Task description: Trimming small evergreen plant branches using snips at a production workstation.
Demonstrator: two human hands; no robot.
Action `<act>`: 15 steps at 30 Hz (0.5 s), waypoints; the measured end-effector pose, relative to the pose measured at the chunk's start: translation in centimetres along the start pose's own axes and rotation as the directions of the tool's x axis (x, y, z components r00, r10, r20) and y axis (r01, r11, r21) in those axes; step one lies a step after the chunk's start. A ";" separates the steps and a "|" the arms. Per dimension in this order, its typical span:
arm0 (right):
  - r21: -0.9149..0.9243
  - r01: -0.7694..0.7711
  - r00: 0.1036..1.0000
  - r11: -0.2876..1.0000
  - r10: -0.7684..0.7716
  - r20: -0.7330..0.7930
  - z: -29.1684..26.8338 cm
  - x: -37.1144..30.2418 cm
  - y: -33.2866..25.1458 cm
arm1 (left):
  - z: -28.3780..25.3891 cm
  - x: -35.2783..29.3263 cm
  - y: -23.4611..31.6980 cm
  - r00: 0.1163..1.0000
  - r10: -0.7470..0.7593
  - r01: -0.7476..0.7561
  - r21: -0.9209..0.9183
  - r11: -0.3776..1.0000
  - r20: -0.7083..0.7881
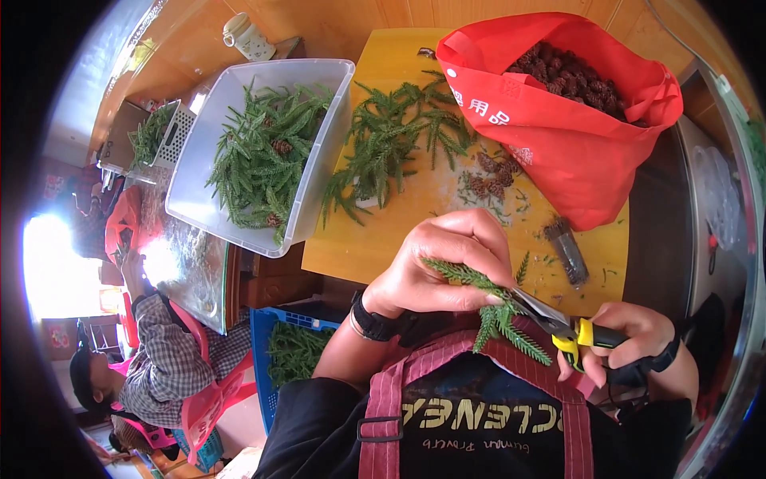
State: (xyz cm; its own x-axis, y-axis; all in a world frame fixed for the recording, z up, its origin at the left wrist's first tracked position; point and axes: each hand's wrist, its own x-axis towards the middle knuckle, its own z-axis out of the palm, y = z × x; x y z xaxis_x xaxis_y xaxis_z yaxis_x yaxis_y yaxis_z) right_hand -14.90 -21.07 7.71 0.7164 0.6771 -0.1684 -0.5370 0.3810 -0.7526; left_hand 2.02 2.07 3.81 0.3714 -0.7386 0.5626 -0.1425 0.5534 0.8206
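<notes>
My left hand [459, 263] is closed around a green artificial pine sprig [511, 331], pinching it between thumb and fingers. My right hand [642, 331] grips long-nosed pliers [570, 327] with yellow and black handles. Their metal jaws reach to the sprig beside my left thumb; whether they bite on it I cannot tell. Beyond my hands, more pine sprigs [383, 144] lie on the yellow table [339, 247]. A few small brown pine cones [491, 180] lie there too, near a bundle of dark thin wires [566, 251].
A clear plastic bin [179, 199] of sprigs and cones stands at the left. At the far right is a red bag [574, 152] full of pine cones. A blue crate [263, 367] holds greenery low on the left. Another person [159, 359] works at a table further left.
</notes>
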 end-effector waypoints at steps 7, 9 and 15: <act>-0.676 -0.195 0.929 0.711 -0.088 -0.360 2.3 -0.4 -3.2 | -0.6 -0.7 0.3 0.986 -0.017 0.034 0.103 0.994 -0.164; -0.674 -0.312 0.818 0.669 -0.172 -0.549 4.0 -0.5 -4.4 | -0.3 -0.6 0.3 0.980 -0.058 0.081 0.119 0.990 -0.189; -0.787 -0.267 0.658 0.556 -0.492 -0.570 4.1 -0.6 -6.0 | 0.4 -0.3 0.2 0.975 -0.099 0.120 0.098 0.988 -0.199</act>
State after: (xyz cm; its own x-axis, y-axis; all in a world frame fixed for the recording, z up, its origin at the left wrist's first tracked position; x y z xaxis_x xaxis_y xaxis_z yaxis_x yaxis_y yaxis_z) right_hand -13.93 -21.21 14.97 0.9895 -0.1012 -0.1031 -0.1387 -0.4646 -0.8746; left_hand 1.50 2.21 3.81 0.5583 -0.6986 0.4474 -0.1861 0.4202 0.8882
